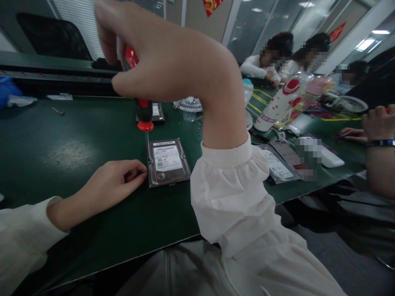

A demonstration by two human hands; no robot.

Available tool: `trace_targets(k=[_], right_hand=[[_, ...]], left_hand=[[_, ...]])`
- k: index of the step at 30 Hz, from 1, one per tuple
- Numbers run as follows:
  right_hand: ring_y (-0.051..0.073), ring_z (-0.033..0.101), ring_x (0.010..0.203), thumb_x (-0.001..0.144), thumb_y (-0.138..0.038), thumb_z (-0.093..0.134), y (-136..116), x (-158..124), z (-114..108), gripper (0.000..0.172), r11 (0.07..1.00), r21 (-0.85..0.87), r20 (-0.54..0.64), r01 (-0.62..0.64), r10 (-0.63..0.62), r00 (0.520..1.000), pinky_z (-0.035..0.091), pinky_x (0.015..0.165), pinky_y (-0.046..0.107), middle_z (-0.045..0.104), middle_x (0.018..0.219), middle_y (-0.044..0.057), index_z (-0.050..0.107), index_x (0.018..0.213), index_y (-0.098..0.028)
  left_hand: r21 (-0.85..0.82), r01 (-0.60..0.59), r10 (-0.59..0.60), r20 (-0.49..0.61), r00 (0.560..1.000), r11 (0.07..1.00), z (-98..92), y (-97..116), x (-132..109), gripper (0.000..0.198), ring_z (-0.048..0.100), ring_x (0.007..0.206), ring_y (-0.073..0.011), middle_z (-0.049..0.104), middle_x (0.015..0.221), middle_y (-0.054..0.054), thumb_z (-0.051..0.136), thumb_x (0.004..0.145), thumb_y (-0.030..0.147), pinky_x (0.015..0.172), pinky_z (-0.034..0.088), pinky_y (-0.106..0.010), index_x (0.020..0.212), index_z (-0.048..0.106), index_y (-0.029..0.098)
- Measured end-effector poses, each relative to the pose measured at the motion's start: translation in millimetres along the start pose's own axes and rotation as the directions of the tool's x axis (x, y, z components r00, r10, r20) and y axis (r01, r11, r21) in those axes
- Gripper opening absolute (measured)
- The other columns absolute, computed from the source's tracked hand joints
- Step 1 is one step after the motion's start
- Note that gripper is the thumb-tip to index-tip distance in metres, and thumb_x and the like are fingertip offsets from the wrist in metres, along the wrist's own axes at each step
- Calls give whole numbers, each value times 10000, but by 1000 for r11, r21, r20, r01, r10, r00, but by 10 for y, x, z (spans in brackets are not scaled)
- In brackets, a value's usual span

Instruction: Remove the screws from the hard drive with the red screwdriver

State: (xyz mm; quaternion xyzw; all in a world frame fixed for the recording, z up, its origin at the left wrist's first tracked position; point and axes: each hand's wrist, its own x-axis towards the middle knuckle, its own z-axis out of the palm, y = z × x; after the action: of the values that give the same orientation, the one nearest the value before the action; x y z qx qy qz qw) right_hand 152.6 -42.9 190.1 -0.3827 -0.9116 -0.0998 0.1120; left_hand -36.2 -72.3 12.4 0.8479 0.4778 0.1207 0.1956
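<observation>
A hard drive (169, 162) with a white label lies flat on the green table mat, label up. High above it my right hand (160, 53) is closed round the handle of a red-and-black screwdriver (144, 113). The screwdriver stands upright, and its thin shaft comes down at the drive's left edge; I cannot make out exactly where the tip sits. My left hand (112, 181) rests on the mat left of the drive. Its thumb and curled fingers are pressed together, fingertips at or touching the drive's left side; anything between them is hidden.
Behind the screwdriver lies another hard drive (158, 113), partly covered. Small screws (199, 129) and a white fan (188, 103) are beyond. To the right are a bagged drive (279, 164), a white patterned bottle (277, 102) and a co-worker's hand (381, 123). A small screw-like piece (58, 111) lies left.
</observation>
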Motion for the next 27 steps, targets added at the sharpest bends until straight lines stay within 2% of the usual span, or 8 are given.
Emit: trace_targets(k=[3,6,9,13,16,18,21,27], right_hand=[[103,471,1286,953,-331,404,9,4,-1,260,1000,3,-31,-24,24,999,337,1143,268,511,1308,25,459,1048,-96],[123,473,1287,900,-254,424,48,14,15,179,999,36,-48,-25,27,998,347,1163,290,522,1314,4,302,774,-216],[129,489,1246,831,-106,441,57,10,17,92,998,61,-24,11,-10,1000,389,1138,327,524,1328,8,422,908,-153],[81,481,1237,951,-220,442,20,5,-2,304,999,36,6,23,-24,1000,381,1145,274,505,1311,11,449,1214,-68],[102,455,1305,990,-408,395,9,20,2,273,998,12,-6,-58,58,998,316,1222,283,488,1291,22,424,949,-140],[119,463,1309,976,-304,385,15,17,10,252,996,2,-22,-87,87,996,306,1237,292,489,1269,11,255,774,-227],[103,499,1255,890,-145,365,16,-13,5,340,999,20,-40,-37,37,999,366,1192,261,520,1250,-21,88,728,-256],[52,442,1268,924,-245,330,-23,22,-4,378,998,-42,-17,-47,46,999,341,1153,206,468,1246,-59,5,733,-272]], left_hand=[[-9,-1,1,-5,1000,1000,5,-8,3,291,545,596,-148,595,671,30,499,928,393,577,386,-281,982,689,179],[-23,0,0,-2,1000,1000,15,-18,6,289,542,587,-148,588,663,33,497,928,394,568,387,-283,974,691,185],[-18,-12,11,-11,1000,1000,30,-43,5,284,540,588,-147,581,662,38,503,934,398,564,388,-281,989,689,190],[-11,-31,31,-13,999,999,36,-73,9,280,552,596,-149,590,672,35,501,938,398,568,397,-281,993,685,194],[-9,-36,36,-19,999,999,34,-76,14,286,553,586,-150,589,655,34,494,932,398,563,393,-281,978,688,193],[-5,-40,40,-27,999,999,36,-76,14,287,547,577,-148,588,648,34,496,927,399,559,388,-279,971,691,193],[-1,-41,41,-35,999,999,42,-84,11,288,540,570,-143,586,646,36,506,926,407,555,386,-274,976,693,194],[-11,-60,60,-50,997,998,41,-95,3,275,531,562,-135,561,634,43,510,938,398,545,385,-264,979,688,192]])
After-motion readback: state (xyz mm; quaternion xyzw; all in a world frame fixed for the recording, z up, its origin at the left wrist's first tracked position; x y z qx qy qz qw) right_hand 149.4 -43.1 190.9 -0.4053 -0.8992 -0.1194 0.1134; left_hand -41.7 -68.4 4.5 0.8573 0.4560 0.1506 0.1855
